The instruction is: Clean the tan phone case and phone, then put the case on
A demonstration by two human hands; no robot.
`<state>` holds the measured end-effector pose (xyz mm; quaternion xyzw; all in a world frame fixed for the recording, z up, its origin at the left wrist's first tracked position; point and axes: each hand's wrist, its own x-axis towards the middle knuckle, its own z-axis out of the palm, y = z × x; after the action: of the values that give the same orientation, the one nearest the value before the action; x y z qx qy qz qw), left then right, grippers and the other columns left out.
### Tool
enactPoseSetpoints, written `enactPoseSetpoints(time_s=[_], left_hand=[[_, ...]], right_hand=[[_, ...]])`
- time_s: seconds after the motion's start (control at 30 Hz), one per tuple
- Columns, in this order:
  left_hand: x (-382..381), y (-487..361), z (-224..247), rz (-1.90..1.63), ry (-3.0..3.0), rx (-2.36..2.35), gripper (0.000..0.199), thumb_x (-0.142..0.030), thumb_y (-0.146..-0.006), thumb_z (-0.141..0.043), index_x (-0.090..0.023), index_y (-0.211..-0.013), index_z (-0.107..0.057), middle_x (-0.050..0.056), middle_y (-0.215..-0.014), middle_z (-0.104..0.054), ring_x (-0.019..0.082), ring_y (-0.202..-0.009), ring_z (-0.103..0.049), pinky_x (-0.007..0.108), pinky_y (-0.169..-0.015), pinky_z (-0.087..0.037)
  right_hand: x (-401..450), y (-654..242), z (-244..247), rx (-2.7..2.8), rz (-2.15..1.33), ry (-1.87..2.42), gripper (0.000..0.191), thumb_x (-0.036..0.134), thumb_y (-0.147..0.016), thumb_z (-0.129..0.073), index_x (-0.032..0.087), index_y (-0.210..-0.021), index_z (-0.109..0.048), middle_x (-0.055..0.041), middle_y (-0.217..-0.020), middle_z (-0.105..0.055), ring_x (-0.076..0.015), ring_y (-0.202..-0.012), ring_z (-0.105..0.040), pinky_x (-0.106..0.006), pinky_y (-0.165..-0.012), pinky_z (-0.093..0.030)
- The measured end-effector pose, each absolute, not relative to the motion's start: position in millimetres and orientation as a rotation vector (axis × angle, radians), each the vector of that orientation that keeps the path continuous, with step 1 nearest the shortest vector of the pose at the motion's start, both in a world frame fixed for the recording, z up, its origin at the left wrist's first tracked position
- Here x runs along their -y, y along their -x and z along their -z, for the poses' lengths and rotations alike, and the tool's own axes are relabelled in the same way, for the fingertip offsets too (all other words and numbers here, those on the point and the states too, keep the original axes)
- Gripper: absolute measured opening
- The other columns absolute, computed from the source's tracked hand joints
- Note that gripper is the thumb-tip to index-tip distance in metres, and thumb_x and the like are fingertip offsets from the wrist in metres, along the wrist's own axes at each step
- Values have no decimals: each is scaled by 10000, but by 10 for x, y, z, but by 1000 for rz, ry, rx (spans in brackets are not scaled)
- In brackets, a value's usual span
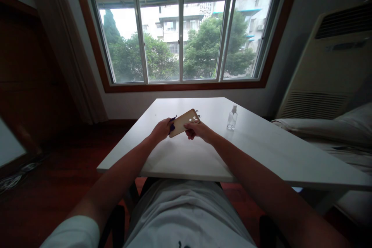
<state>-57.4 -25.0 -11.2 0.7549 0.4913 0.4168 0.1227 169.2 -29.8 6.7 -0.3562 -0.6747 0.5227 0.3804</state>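
Plainly, we had both hands on a tan phone case [180, 124], held tilted above the near part of the white table [261, 139]: our left hand [161, 129] was closed around its left end along with a dark cloth [172, 127], and our right hand [196, 130] pinched its lower edge, thumb on top, beside the camera holes. Farther right, we had a clear spray bottle [232, 118] standing upright on the tabletop, and beyond the table we faced a wide window [180, 35] with trees [203, 52] outside.
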Motion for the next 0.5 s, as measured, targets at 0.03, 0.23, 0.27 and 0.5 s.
enactPoseSetpoints(time_s=[0.03,0.23,0.27,0.5], left_hand=[[265,560,110,-1196,-2213,-1410,283,-373,-1014,-446,-200,-916,-648,44,-819,-669,197,-725,-583,313,-662,-401],[352,497,103,-1108,-2243,-1287,300,-407,-1006,-448,-195,-865,-607,17,-728,-620,179,-657,-530,313,-618,-376],[367,491,98,-1111,-2242,-1282,304,-410,-1009,-439,-195,-868,-602,16,-731,-617,178,-661,-526,313,-618,-374],[421,427,79,-1154,-2219,-1189,334,-447,-1020,-423,-195,-906,-609,8,-769,-624,175,-695,-534,311,-651,-398]], right_hand=[[303,-1689,-60,1739,-1349,911,327,378,-843,-677,133,-629,-644,-45,-546,-651,-142,-450,-614,-228,-408,-471],[315,-1692,-11,1820,-1427,915,305,350,-851,-644,135,-636,-633,-43,-544,-648,-139,-428,-601,-228,-402,-465],[315,-1696,-7,1829,-1435,911,308,349,-858,-632,135,-636,-631,-41,-540,-645,-135,-423,-595,-224,-402,-462],[344,-1639,74,1988,-1537,922,334,357,-875,-624,123,-637,-647,-50,-568,-655,-139,-457,-618,-226,-434,-494]])
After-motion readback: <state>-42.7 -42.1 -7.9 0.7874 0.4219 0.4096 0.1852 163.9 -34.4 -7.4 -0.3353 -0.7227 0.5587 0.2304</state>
